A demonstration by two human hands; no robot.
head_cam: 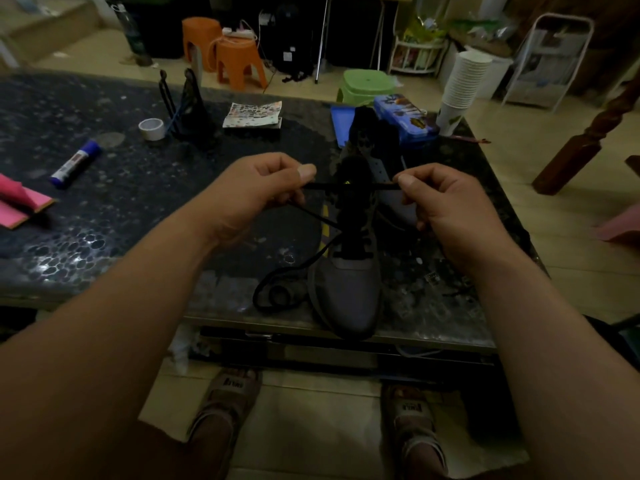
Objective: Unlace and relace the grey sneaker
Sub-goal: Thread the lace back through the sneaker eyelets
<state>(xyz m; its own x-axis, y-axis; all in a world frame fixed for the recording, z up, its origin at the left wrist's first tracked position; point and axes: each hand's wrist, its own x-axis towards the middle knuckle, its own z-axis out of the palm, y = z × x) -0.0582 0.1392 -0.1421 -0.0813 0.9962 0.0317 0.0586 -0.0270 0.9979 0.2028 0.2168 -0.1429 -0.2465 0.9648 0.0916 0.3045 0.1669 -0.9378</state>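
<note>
a: where is the grey sneaker (349, 292) laid?
b: on the table (104, 209), toe nearest, long axis pointed away, equally near both hands.
a: the hands?
b: the black lace (381, 186) is pinched by left hand (256, 188) and right hand (446, 209), stretched crosswise.

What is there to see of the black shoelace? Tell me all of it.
The black shoelace looks like a thin round cord. One stretch is pulled taut and level above the tongue of the grey sneaker, pinched at one end by the left hand and at the other by the right hand. From the left hand a strand slants down to the eyelets; short rungs cross the lowest rows. A loose tail lies coiled on the table left of the toe.
</note>
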